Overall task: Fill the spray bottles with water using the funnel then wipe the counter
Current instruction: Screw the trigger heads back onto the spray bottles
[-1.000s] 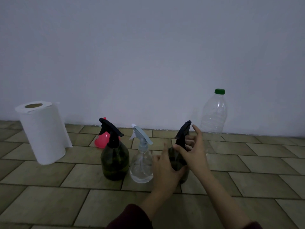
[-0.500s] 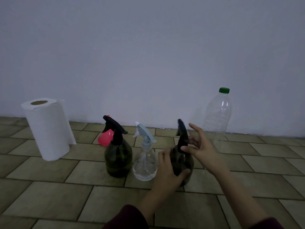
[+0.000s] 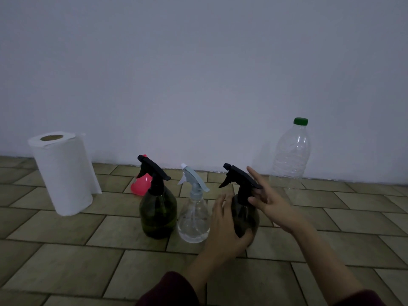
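Your left hand (image 3: 225, 228) wraps the belly of the right-hand dark green spray bottle with a black trigger head (image 3: 245, 208) on the tan tiled counter (image 3: 66, 250); your right hand (image 3: 268, 200) pinches its neck, index finger extended beside the trigger. No label is readable on anything — the light is dim. Left of it stand a clear spray bottle with a pale blue trigger (image 3: 193, 217), perhaps empty, and a second dark green spray bottle (image 3: 158, 210). Behind sits a pink plastic funnel (image 3: 141, 184). Further back are a white paper towel roll (image 3: 63, 173) and — by the wall — a clear green-capped plastic bottle (image 3: 291, 153).
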